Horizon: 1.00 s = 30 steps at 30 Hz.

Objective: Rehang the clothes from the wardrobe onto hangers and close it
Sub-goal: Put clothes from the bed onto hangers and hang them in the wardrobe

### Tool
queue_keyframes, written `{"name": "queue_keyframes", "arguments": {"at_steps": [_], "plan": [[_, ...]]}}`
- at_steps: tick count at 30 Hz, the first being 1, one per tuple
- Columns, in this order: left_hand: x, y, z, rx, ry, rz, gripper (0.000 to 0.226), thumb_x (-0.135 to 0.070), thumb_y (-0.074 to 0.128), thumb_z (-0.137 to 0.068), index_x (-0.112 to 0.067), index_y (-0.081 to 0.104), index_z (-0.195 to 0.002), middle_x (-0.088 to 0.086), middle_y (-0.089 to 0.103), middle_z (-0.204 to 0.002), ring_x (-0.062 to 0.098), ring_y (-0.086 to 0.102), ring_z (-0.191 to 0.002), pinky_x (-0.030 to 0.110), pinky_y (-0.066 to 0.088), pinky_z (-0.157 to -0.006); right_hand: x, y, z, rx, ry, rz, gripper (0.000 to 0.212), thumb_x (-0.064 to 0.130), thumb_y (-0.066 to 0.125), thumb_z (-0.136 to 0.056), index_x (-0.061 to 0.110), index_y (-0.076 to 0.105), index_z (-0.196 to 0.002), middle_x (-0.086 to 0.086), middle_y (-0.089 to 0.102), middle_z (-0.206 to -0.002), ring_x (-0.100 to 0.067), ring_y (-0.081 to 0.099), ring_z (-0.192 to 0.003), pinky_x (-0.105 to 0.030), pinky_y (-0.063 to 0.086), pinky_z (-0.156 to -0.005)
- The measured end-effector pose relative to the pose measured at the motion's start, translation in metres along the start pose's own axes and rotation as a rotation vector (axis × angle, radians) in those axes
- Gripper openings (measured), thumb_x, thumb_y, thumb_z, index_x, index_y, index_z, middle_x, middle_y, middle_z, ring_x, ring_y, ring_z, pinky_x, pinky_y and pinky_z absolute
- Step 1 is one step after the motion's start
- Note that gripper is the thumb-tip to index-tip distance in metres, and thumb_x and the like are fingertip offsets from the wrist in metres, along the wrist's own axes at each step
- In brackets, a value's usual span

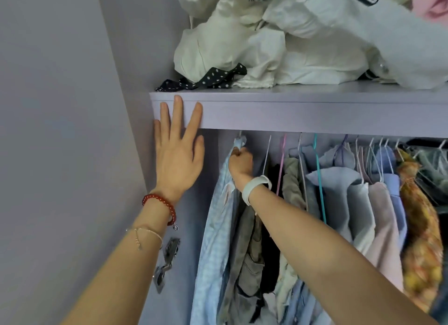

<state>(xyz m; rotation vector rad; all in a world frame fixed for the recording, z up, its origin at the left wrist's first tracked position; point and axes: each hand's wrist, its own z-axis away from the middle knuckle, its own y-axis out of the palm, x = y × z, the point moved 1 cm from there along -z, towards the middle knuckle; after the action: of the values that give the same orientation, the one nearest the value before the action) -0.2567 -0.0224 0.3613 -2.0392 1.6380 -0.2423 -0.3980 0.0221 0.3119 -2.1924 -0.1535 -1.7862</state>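
The left hand (178, 150) is pressing flat against the front edge of the wardrobe shelf (303, 115) at its left corner, fingers straight and spread, gripping nothing. A red bead bracelet (162, 204) and a thin chain are sitting on that wrist. The right hand (240, 162) is reaching under the shelf, fingers curled tight around the collar of a light blue checked shirt (215, 230) at the top of its hanger, right where the hook is meeting the shelf's underside; a white band (254, 187) is circling this wrist. That shirt is hanging at the far left end of the row, beside the wardrobe's side panel. To its right, grey, black, blue, pale pink and yellow floral garments (421, 240) are hanging packed together on thin hangers. On top of the shelf, crumpled white clothes (278, 46) are lying heaped, with a black polka-dot strip (206, 79) trailing toward the shelf's front left corner. A metal door hinge (166, 264) is showing on the side panel below the left forearm.
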Motion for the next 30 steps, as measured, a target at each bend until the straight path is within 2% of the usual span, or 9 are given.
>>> {"name": "queue_keyframes", "arguments": {"at_steps": [5, 10, 12, 15, 18, 20, 24, 27, 30], "plan": [[0.002, 0.001, 0.0, -0.014, 0.007, 0.033, 0.057, -0.015, 0.042, -0.091, -0.02, 0.025, -0.145, 0.013, 0.009, -0.154, 0.039, 0.003, -0.141, 0.053, 0.009, -0.111, -0.037, 0.002, -0.006, -0.013, 0.056, 0.129, 0.032, 0.02, 0.036, -0.097, -0.002, 0.05, -0.115, -0.026, 0.057, -0.113, -0.04, 0.053, -0.107, -0.04, 0.042, -0.087], [0.001, 0.001, 0.0, -0.009, -0.004, 0.038, 0.057, -0.014, 0.042, -0.091, -0.02, 0.026, -0.145, 0.015, 0.011, -0.154, 0.039, 0.003, -0.141, 0.052, 0.007, -0.112, -0.05, 0.0, -0.003, 0.032, 0.063, 0.121, 0.019, 0.022, 0.041, -0.096, 0.004, 0.048, -0.095, -0.027, 0.059, -0.106, -0.04, 0.055, -0.1, -0.037, 0.042, -0.082], [0.0, 0.003, 0.002, -0.012, -0.012, 0.043, 0.057, -0.014, 0.042, -0.091, -0.019, 0.026, -0.145, 0.016, 0.011, -0.154, 0.039, 0.003, -0.141, 0.052, 0.007, -0.112, -0.055, -0.003, 0.006, 0.072, 0.034, 0.161, 0.017, 0.018, 0.041, -0.095, 0.003, 0.047, -0.1, -0.026, 0.059, -0.105, -0.04, 0.055, -0.099, -0.038, 0.043, -0.081], [0.0, 0.007, 0.013, -0.033, -0.051, 0.089, 0.055, -0.015, 0.042, -0.09, -0.017, 0.029, -0.144, 0.016, 0.013, -0.154, 0.037, 0.005, -0.141, 0.052, 0.013, -0.112, -0.056, -0.013, 0.029, 0.094, -0.094, 0.235, 0.032, 0.007, 0.041, -0.092, 0.004, 0.045, -0.123, -0.022, 0.053, -0.112, -0.037, 0.052, -0.104, -0.034, 0.042, -0.084], [-0.003, 0.018, 0.044, -0.053, -0.16, 0.147, 0.052, -0.017, 0.042, -0.09, -0.015, 0.035, -0.141, 0.016, 0.017, -0.153, 0.034, 0.011, -0.141, 0.052, 0.019, -0.11, -0.057, -0.036, 0.068, 0.111, -0.249, 0.227, 0.05, 0.0, 0.043, -0.088, 0.009, 0.037, -0.137, -0.015, 0.042, -0.121, -0.026, 0.049, -0.111, -0.027, 0.038, -0.098], [-0.013, 0.029, 0.069, -0.027, -0.227, 0.201, 0.049, -0.016, 0.044, -0.089, -0.012, 0.04, -0.138, 0.017, 0.022, -0.151, 0.035, 0.015, -0.14, 0.057, 0.02, -0.109, -0.061, -0.061, 0.1, 0.12, -0.315, 0.186, 0.048, 0.004, 0.044, -0.09, 0.009, 0.037, -0.137, -0.009, 0.039, -0.129, -0.019, 0.045, -0.119, -0.03, 0.037, -0.105], [-0.052, 0.049, 0.107, 0.088, -0.185, 0.292, 0.045, -0.018, 0.043, -0.089, -0.009, 0.047, -0.133, 0.017, 0.031, -0.147, 0.035, 0.02, -0.138, 0.061, 0.019, -0.108, -0.084, -0.128, 0.145, -0.008, -0.482, 0.368, 0.044, 0.009, 0.042, -0.088, 0.005, 0.046, -0.131, -0.001, 0.045, -0.128, -0.007, 0.037, -0.12, -0.01, 0.023, -0.105], [-0.107, 0.058, 0.135, 0.181, -0.022, 0.373, 0.047, -0.025, 0.039, -0.088, -0.013, 0.049, -0.132, 0.014, 0.038, -0.144, 0.03, 0.024, -0.137, 0.056, 0.017, -0.109, -0.116, -0.192, 0.169, -0.082, -0.42, 0.605, 0.041, 0.0, 0.047, -0.085, -0.004, 0.049, -0.126, -0.02, 0.05, -0.126, -0.029, 0.045, -0.12, -0.034, 0.032, -0.107], [-0.174, 0.068, 0.173, 0.337, 0.183, 0.438, 0.045, -0.025, 0.04, -0.087, -0.014, 0.051, -0.131, 0.013, 0.044, -0.14, 0.029, 0.032, -0.134, 0.054, 0.02, -0.108, -0.151, -0.264, 0.206, -0.159, -0.229, 0.75, 0.043, -0.01, 0.056, -0.078, -0.009, 0.053, -0.12, -0.026, 0.054, -0.12, -0.043, 0.051, -0.113, -0.054, 0.044, -0.094]]}}
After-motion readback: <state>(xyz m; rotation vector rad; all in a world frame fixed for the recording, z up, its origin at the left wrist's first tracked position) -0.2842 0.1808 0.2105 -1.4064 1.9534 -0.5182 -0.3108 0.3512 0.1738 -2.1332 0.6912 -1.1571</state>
